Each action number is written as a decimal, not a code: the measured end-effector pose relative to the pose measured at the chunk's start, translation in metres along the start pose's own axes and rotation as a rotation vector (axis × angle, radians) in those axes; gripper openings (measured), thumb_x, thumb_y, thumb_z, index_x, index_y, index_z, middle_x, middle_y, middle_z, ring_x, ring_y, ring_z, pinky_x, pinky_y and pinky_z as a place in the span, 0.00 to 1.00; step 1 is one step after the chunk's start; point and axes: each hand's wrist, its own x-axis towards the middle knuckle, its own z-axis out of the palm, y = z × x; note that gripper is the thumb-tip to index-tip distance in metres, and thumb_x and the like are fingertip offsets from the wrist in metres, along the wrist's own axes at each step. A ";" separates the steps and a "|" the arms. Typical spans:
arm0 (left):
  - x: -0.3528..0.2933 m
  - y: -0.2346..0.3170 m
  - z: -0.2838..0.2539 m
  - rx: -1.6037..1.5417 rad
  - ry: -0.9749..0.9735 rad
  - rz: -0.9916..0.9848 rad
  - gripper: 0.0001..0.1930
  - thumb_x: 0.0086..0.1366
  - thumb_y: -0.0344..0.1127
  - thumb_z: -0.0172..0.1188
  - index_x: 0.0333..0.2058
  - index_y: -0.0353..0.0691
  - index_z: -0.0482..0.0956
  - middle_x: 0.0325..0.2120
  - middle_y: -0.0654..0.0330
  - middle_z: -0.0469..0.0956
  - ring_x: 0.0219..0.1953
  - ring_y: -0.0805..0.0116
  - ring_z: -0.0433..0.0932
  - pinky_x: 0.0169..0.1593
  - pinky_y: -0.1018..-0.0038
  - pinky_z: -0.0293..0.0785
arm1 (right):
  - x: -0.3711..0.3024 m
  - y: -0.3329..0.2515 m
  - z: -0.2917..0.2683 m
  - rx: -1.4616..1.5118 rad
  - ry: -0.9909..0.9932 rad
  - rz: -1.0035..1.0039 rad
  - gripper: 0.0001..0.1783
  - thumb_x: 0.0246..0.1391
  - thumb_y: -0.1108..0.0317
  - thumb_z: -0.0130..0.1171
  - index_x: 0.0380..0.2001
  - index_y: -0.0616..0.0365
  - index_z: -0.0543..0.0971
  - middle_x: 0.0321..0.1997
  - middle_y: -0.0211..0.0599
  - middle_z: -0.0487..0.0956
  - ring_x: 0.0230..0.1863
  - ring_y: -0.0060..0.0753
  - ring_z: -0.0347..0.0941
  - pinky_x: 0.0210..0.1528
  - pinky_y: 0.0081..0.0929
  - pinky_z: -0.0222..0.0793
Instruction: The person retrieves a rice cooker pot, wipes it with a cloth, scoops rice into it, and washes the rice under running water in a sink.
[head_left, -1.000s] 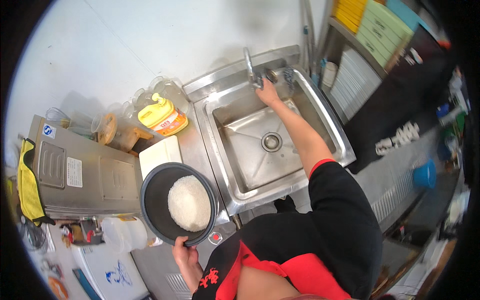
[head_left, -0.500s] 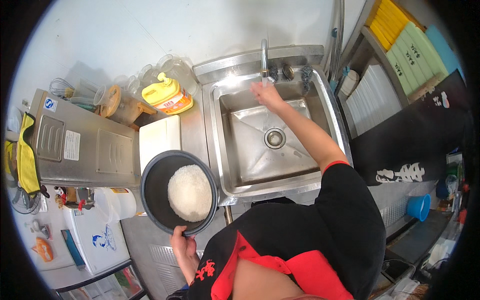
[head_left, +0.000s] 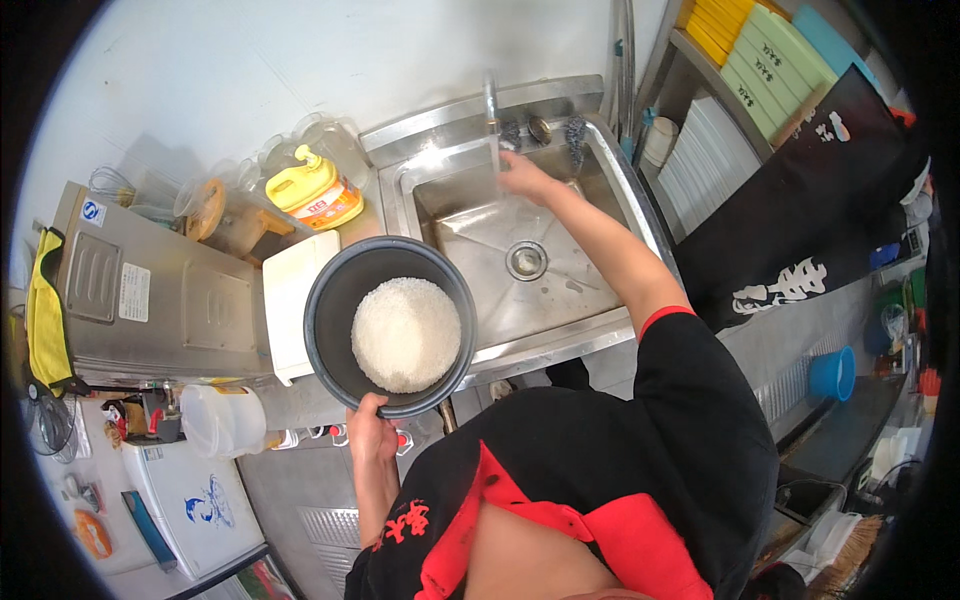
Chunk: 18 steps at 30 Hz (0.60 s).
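My left hand [head_left: 371,432] grips the near rim of a dark grey inner pot [head_left: 330,345], thumb over the edge. White rice [head_left: 408,335] lies heaped inside the pot, which overlaps the sink's left front corner. Stretched over the sink, my right hand [head_left: 524,178] is beside the stream below the metal faucet [head_left: 490,100]. Its fingers look spread, with nothing visible in them. The stainless steel sink [head_left: 455,215] is wet around its round drain strainer [head_left: 526,261].
Left of the sink stand a yellow pump bottle [head_left: 315,195], a white board or lid [head_left: 290,300] and a steel cabinet [head_left: 170,290]. Scouring pads [head_left: 575,140] lie at the sink's back edge. To the right, a shelf holds white stacked containers [head_left: 705,165]; a blue bucket [head_left: 832,374] sits lower.
The pot of rice has moved right and up toward the sink, with my left hand still on its rim. My right hand has shifted slightly left in view; the whole view has turned a little.
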 end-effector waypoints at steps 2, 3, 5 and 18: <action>0.003 -0.002 0.023 -0.034 -0.046 -0.050 0.12 0.48 0.20 0.47 0.35 0.29 0.68 0.22 0.57 0.71 0.16 0.65 0.71 0.20 0.71 0.72 | 0.012 0.021 -0.020 -0.599 -0.078 -0.092 0.13 0.46 0.69 0.49 0.36 0.59 0.77 0.41 0.52 0.75 0.41 0.54 0.73 0.42 0.40 0.69; 0.001 -0.002 0.037 -0.023 -0.002 -0.052 0.11 0.49 0.20 0.47 0.34 0.29 0.68 0.22 0.57 0.71 0.16 0.65 0.71 0.19 0.72 0.71 | 0.013 0.020 -0.021 -0.601 -0.061 -0.007 0.13 0.46 0.69 0.49 0.36 0.59 0.77 0.42 0.50 0.76 0.41 0.53 0.73 0.42 0.41 0.69; -0.005 -0.006 0.063 -0.008 0.092 -0.054 0.09 0.49 0.20 0.47 0.32 0.28 0.68 0.21 0.56 0.71 0.16 0.66 0.71 0.17 0.72 0.69 | 0.018 0.016 -0.015 -0.606 -0.033 0.157 0.13 0.45 0.69 0.49 0.36 0.57 0.77 0.43 0.45 0.76 0.41 0.52 0.74 0.43 0.42 0.70; -0.030 -0.038 0.061 -0.013 0.223 -0.054 0.13 0.49 0.22 0.48 0.36 0.30 0.68 0.25 0.56 0.72 0.21 0.64 0.74 0.18 0.70 0.72 | 0.084 0.003 0.031 -0.743 -0.333 0.176 0.24 0.49 0.50 0.45 0.45 0.51 0.76 0.49 0.39 0.74 0.51 0.41 0.70 0.48 0.34 0.67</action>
